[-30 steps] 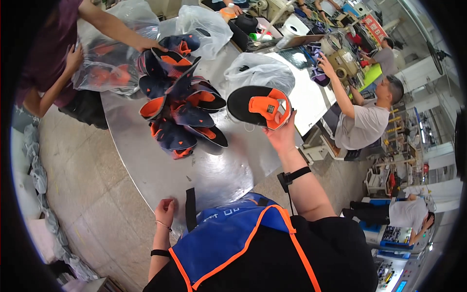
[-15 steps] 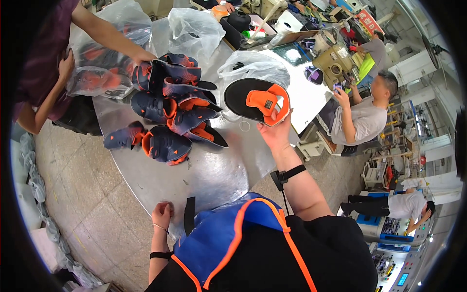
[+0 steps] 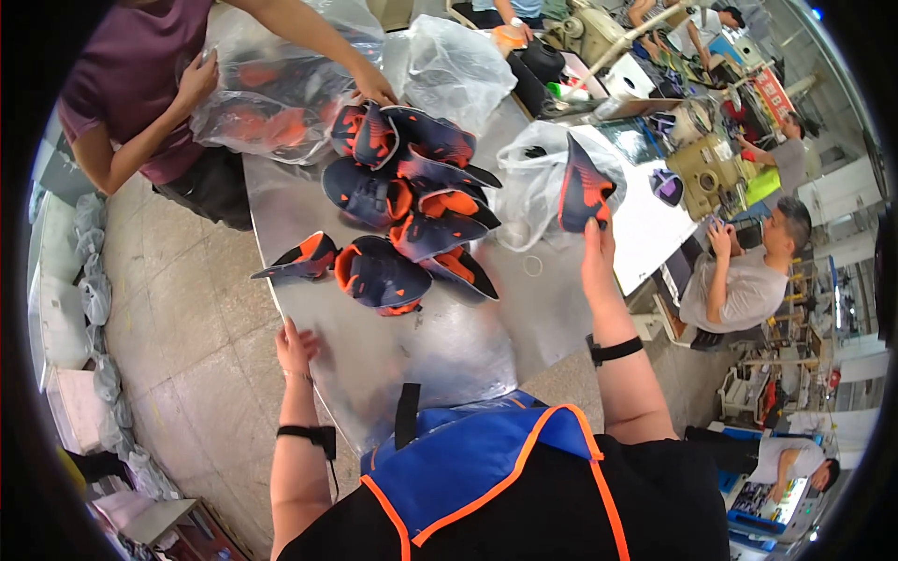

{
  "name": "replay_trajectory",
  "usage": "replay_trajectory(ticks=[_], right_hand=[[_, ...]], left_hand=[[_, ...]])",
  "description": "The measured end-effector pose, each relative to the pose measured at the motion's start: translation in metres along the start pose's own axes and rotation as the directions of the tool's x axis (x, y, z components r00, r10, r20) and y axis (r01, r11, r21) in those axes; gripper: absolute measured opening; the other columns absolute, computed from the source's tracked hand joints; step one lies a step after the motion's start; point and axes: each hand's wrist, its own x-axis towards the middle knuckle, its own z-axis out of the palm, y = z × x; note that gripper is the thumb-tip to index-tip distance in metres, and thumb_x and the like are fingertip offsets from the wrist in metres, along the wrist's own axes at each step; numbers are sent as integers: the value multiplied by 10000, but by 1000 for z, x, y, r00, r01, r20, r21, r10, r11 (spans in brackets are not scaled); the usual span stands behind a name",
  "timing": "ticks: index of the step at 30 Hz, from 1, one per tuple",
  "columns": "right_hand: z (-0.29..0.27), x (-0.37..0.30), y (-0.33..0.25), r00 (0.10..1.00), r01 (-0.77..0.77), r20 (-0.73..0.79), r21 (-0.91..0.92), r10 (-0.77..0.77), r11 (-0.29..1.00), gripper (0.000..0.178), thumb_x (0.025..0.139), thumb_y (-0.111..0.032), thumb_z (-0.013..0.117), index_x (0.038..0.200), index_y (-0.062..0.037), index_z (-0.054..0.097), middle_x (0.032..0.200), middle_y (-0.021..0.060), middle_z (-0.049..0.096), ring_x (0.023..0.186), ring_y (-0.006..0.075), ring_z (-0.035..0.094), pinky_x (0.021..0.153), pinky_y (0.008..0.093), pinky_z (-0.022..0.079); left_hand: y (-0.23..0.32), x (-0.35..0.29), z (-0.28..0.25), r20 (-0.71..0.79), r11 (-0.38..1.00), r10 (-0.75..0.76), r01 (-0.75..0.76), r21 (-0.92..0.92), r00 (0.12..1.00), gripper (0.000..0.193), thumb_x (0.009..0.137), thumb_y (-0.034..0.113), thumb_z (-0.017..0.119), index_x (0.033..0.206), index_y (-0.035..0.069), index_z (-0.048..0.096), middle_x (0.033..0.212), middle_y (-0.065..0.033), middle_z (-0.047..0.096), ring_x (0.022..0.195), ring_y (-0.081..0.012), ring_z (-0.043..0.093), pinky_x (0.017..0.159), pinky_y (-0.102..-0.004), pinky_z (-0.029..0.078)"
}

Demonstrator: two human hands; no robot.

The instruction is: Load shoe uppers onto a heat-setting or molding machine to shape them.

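My right hand (image 3: 599, 260) grips a navy and orange shoe upper (image 3: 582, 192) by its lower end. The upper stands nearly upright above the right side of the metal table, its side toward me. By the table's left edge, my left hand (image 3: 297, 352) is empty, its fingers apart. Ahead of it lies a single shoe upper (image 3: 304, 259), sticking out past that edge. To its right, several more navy and orange uppers (image 3: 379, 276) are heaped on the metal table (image 3: 393, 346). A co-worker's hand (image 3: 376, 87) touches the far end of the heap.
Clear plastic bags (image 3: 449, 70) lie at the far side, one with orange pieces inside. Another bag (image 3: 538, 168) sits behind the held upper. A white lit worktop (image 3: 645, 224) adjoins on the right, where a seated person (image 3: 739, 271) works. A co-worker (image 3: 140, 93) stands far left.
The upper in my right hand has turned from showing its orange inside to showing its side. My left hand has moved forward along the table edge and opened. The whole view has shifted.
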Motion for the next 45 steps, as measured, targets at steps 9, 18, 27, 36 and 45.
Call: replay_trajectory(ticks=[9, 18, 27, 36, 45], right_hand=[[86, 161, 24, 911, 346, 301, -189, -281, 919, 374, 828, -193, 710, 1081, -34, 485, 1192, 140, 494, 995, 210, 551, 804, 325, 481], [175, 215, 85, 662, -199, 557, -515, 502, 834, 899, 840, -609, 595, 1523, -214, 164, 1387, 135, 470, 1289, 317, 433, 1078, 386, 311], [199, 131, 129, 634, -587, 547, -121, 547, 801, 891, 846, -447, 646, 1531, -165, 152, 1452, 122, 370, 1330, 242, 362, 1073, 309, 303], [167, 57, 62, 825, -505, 459, 338, 330, 794, 824, 827, -42, 583, 1507, -168, 134, 1314, 94, 487, 1181, 194, 503, 1014, 324, 399], [66, 30, -30, 970, -224, 191, 460, 150, 859, 906, 752, -58, 667, 1490, -110, 144, 1405, 99, 388, 1301, 202, 397, 1101, 345, 299]], left_hand=[[105, 80, 111, -67, 951, 111, -86, 296, 992, 656, 771, 467, 628, 1343, 194, 457, 991, -60, 605, 764, -210, 585, 560, -358, 487], [138, 111, 203, 284, 902, 212, -299, 311, 935, 864, 767, 601, 698, 1382, 38, 473, 1111, -206, 624, 998, -242, 631, 845, -328, 511], [165, 54, 267, 543, 976, -219, 181, 124, 811, 1060, 742, 632, 716, 1422, 21, 179, 1333, -183, 477, 923, -348, 654, 687, -487, 563], [139, 13, 278, 600, 1000, 23, -21, -10, 799, 446, 791, 406, 776, 998, 43, 623, 812, -56, 666, 693, -173, 654, 625, -297, 538], [203, -128, 288, 671, 843, 533, -392, -369, 516, 450, 785, 106, 787, 1155, 2, 553, 974, -42, 643, 828, -131, 608, 738, -292, 508]])
